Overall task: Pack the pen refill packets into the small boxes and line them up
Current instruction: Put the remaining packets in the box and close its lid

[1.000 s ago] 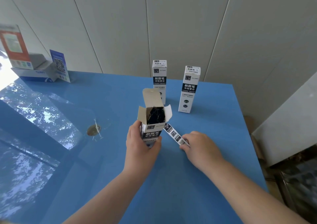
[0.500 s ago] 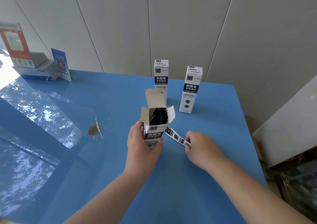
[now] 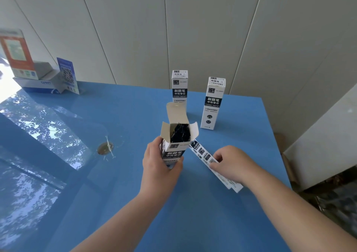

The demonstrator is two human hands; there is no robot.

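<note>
Glossy blue table (image 3: 119, 203), two closed boxes (image 3: 179, 86) standing upright at the far side, left hand (image 3: 160, 166) gripping an open box (image 3: 176, 147) upright mid-table, right hand (image 3: 234, 164) pinching a refill packet (image 3: 204, 154) just beside it.

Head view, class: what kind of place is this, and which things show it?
Probably a small office or stockroom packing spot: a blue table against panelled walls, upright refill boxes, and a QR-code sign.
</note>
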